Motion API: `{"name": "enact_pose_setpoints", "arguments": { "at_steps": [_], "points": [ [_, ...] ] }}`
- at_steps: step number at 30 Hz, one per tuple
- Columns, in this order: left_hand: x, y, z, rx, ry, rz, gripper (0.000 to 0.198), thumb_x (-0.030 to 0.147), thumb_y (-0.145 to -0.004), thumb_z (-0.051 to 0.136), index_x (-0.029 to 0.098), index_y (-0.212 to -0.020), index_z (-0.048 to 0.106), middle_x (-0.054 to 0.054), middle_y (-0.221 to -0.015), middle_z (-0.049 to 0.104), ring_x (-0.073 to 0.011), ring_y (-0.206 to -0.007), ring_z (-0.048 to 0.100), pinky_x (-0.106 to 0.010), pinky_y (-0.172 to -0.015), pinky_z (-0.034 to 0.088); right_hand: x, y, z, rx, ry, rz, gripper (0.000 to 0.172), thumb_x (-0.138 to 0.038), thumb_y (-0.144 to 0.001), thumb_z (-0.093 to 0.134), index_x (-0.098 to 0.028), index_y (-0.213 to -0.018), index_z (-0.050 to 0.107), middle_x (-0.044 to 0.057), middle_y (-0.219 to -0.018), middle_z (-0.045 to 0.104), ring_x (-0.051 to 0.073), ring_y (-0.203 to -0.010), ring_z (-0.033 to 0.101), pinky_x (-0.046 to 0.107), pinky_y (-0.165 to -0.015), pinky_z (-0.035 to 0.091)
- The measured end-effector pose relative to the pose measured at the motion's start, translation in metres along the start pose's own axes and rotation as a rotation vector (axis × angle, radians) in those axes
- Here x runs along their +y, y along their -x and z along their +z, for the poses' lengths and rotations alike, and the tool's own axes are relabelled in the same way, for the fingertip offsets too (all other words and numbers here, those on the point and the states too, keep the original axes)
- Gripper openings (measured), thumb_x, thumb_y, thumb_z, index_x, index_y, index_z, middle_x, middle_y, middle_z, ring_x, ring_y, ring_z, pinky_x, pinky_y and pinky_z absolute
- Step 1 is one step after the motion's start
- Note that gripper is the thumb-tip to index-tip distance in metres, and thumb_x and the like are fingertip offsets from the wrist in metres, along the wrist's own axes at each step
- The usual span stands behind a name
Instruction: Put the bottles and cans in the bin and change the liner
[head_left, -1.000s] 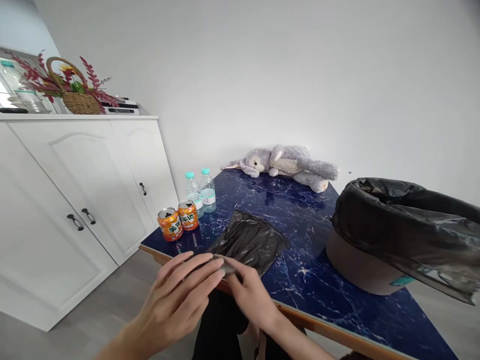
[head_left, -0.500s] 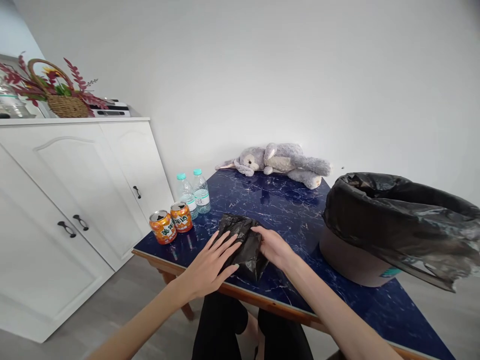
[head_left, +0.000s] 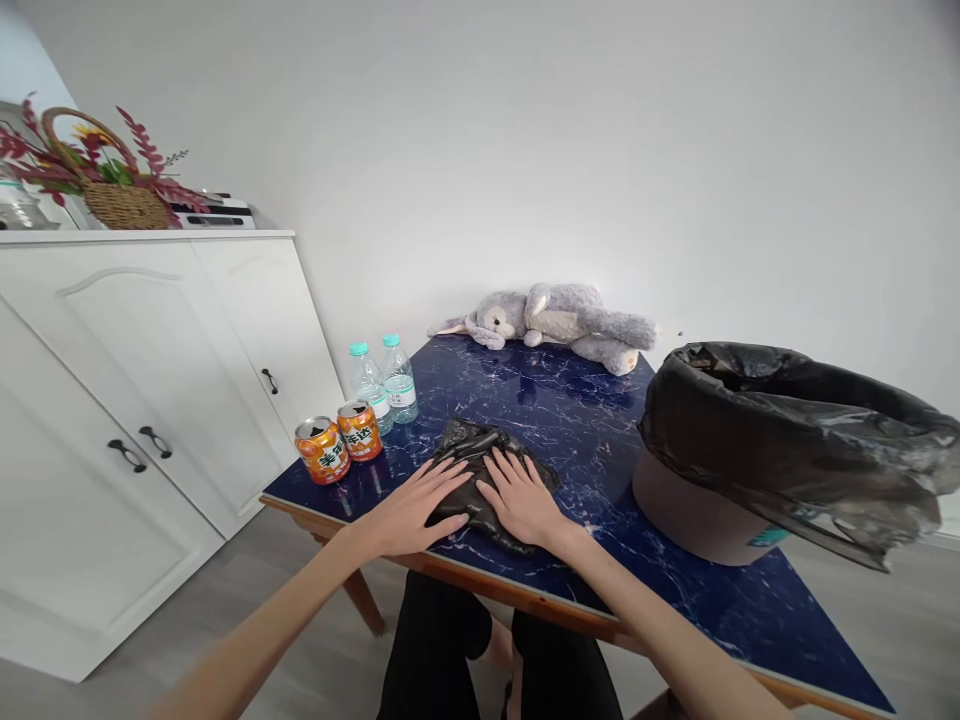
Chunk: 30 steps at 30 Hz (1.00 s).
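Note:
A black plastic bag (head_left: 491,520) lies crumpled and flattened near the front edge of the blue marbled table (head_left: 495,385). My left hand (head_left: 424,505) rests flat on the bag's left side, fingers stretched out and thumb apart. On its right side my right hand (head_left: 525,500) presses palm down, fingers spread. Neither hand grips anything. Left of the bag stand two orange drink cans (head_left: 322,450), their tops open. Two clear water bottles (head_left: 401,385) with turquoise caps are upright just behind the cans.
At the right stands a trash bin (head_left: 697,510) lined with a large black bag (head_left: 750,430) that hangs over its rim. A grey plush rabbit (head_left: 562,318) lies along the table's back edge. To the left is a white cabinet (head_left: 150,400) with a flower basket (head_left: 124,200) on top.
My right hand has gone from pinching the bag's right edge to lying flat on it. The bag is flatter and spread further right. My left hand stays on it.

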<state>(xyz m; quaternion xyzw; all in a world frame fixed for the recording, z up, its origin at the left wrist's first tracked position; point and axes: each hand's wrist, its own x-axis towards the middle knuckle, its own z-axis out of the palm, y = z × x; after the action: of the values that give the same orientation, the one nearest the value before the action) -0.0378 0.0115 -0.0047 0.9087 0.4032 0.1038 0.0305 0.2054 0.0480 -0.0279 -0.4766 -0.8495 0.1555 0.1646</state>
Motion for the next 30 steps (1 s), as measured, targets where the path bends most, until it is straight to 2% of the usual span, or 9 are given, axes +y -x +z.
{"name": "enact_pose_setpoints", "arguments": {
  "at_steps": [4, 8, 12, 14, 16, 19, 23, 26, 30],
  "points": [
    [-0.007, 0.016, -0.008, -0.031, 0.034, -0.043, 0.072, 0.058, -0.106, 0.051, 0.03, -0.168, 0.029, -0.006, -0.173, 0.034, -0.0291, -0.161, 0.028, -0.053, -0.133, 0.022, -0.007, 0.028, -0.014, 0.039, -0.017, -0.11, 0.075, -0.063, -0.109, 0.029, -0.014, -0.165, 0.037, 0.012, -0.174, 0.025, 0.032, -0.163, 0.018, 0.06, -0.132, 0.017],
    [-0.003, 0.022, -0.011, 0.008, 0.027, -0.066, 0.066, 0.058, -0.106, 0.051, 0.029, -0.164, 0.04, -0.007, -0.167, 0.045, -0.0291, -0.158, 0.037, -0.053, -0.132, 0.024, -0.021, 0.058, -0.012, 0.108, -0.014, -0.33, 0.069, -0.056, -0.103, 0.057, -0.018, -0.159, 0.048, 0.011, -0.165, 0.047, 0.032, -0.158, 0.034, 0.059, -0.133, 0.02],
    [-0.001, 0.02, -0.012, 0.093, 0.008, -0.05, 0.071, 0.065, -0.095, 0.066, 0.024, -0.152, 0.055, -0.011, -0.157, 0.058, -0.0325, -0.147, 0.051, -0.054, -0.129, 0.029, -0.018, 0.058, -0.007, 0.142, -0.058, -0.28, 0.04, -0.021, -0.108, 0.041, -0.019, -0.136, 0.069, 0.01, -0.143, 0.069, 0.029, -0.138, 0.061, 0.053, -0.123, 0.04],
    [0.0, 0.019, -0.013, 0.123, 0.034, -0.048, 0.058, 0.06, -0.097, 0.066, 0.025, -0.142, 0.063, -0.011, -0.148, 0.065, -0.0323, -0.139, 0.058, -0.051, -0.121, 0.04, -0.013, 0.054, -0.014, 0.14, -0.144, -0.173, 0.04, -0.021, -0.109, 0.038, -0.021, -0.129, 0.071, 0.009, -0.124, 0.079, 0.029, -0.116, 0.074, 0.046, -0.104, 0.056],
    [0.002, 0.019, -0.015, 0.142, 0.084, -0.064, 0.038, 0.052, -0.103, 0.06, 0.025, -0.128, 0.071, -0.01, -0.131, 0.075, -0.0297, -0.124, 0.066, -0.045, -0.108, 0.048, -0.008, 0.053, -0.028, 0.127, -0.271, -0.066, 0.036, -0.028, -0.11, 0.04, -0.024, -0.128, 0.071, 0.006, -0.103, 0.082, 0.028, -0.094, 0.079, 0.04, -0.084, 0.06],
    [0.014, 0.018, -0.019, 0.166, 0.197, -0.181, 0.033, 0.048, -0.108, 0.051, 0.023, -0.111, 0.073, -0.006, -0.102, 0.078, -0.0247, -0.093, 0.072, -0.034, -0.083, 0.053, -0.003, 0.058, -0.048, 0.136, -0.417, 0.011, 0.035, -0.034, -0.11, 0.041, -0.025, -0.123, 0.071, 0.005, -0.099, 0.081, 0.026, -0.088, 0.078, 0.037, -0.079, 0.06],
    [0.033, 0.005, -0.019, 0.17, 0.343, -0.345, 0.036, 0.051, -0.107, 0.048, 0.024, -0.111, 0.07, -0.002, -0.083, 0.075, -0.0223, -0.071, 0.071, -0.029, -0.064, 0.049, -0.018, 0.07, -0.058, 0.44, -0.221, 0.019, 0.038, -0.033, -0.109, 0.042, -0.019, -0.139, 0.06, 0.013, -0.131, 0.074, 0.031, -0.121, 0.07, 0.049, -0.1, 0.057],
    [0.036, -0.01, -0.011, 0.211, 0.368, -0.382, 0.028, 0.044, -0.107, 0.047, 0.025, -0.116, 0.065, -0.003, -0.09, 0.077, -0.0251, -0.081, 0.076, -0.031, -0.072, 0.054, -0.038, 0.071, -0.048, 0.544, 0.055, -0.231, 0.043, -0.026, -0.109, 0.042, -0.016, -0.15, 0.054, 0.013, -0.154, 0.059, 0.031, -0.15, 0.046, 0.058, -0.127, 0.033],
    [0.027, -0.019, 0.008, 0.318, 0.308, -0.422, 0.037, 0.028, -0.104, 0.045, 0.023, -0.141, 0.046, -0.011, -0.118, 0.074, -0.0279, -0.11, 0.075, -0.039, -0.091, 0.059, -0.041, 0.049, -0.016, 0.344, 0.199, -0.258, 0.052, -0.044, -0.112, 0.038, -0.02, -0.158, 0.049, 0.013, -0.167, 0.043, 0.039, -0.159, 0.029, 0.068, -0.129, 0.023]
  ]
}}
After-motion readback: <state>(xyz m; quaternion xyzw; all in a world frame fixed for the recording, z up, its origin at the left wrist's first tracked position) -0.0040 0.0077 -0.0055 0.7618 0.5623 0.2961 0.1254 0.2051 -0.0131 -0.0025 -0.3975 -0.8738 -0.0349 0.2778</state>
